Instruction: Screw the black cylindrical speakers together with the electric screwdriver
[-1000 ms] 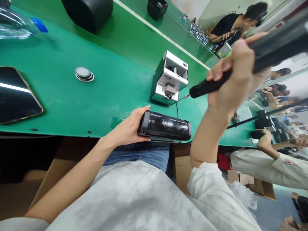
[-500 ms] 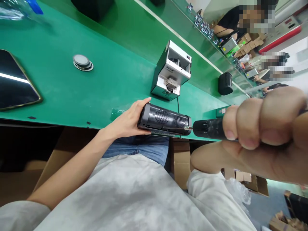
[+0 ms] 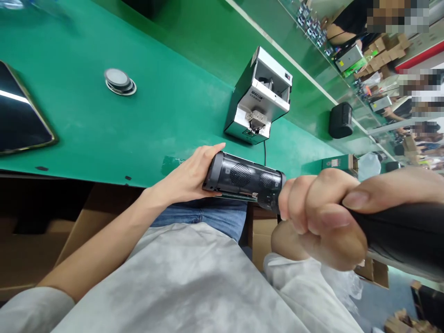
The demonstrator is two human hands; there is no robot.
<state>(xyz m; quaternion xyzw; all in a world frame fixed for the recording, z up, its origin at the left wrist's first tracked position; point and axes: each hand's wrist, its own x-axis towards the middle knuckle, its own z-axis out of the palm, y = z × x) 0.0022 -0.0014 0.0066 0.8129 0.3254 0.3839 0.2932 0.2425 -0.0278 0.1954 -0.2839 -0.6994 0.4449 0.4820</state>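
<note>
My left hand (image 3: 194, 173) grips the left end of a black speaker (image 3: 244, 178) with two perforated round grilles, at the table's front edge. In my right hand (image 3: 322, 212) is a black electric screwdriver (image 3: 398, 231), fingers wrapped round its body. The screwdriver's nose overlaps the speaker's lower right side, and its bit points left along the housing. Whether the tip touches a screw I cannot see. Just behind the speaker stands a silver and black screw feeder (image 3: 260, 97) with a cable running down from it.
On the green table (image 3: 166, 120) lie a phone (image 3: 22, 111) at far left and a small stack of round discs (image 3: 120, 82). A black speaker-like box (image 3: 341, 120) and a green box (image 3: 338, 163) stand to the right. Other people work across the bench.
My right hand has brought the screwdriver from beside the screw feeder down to the speaker, then further left over its lower side. My left hand keeps its grip.
</note>
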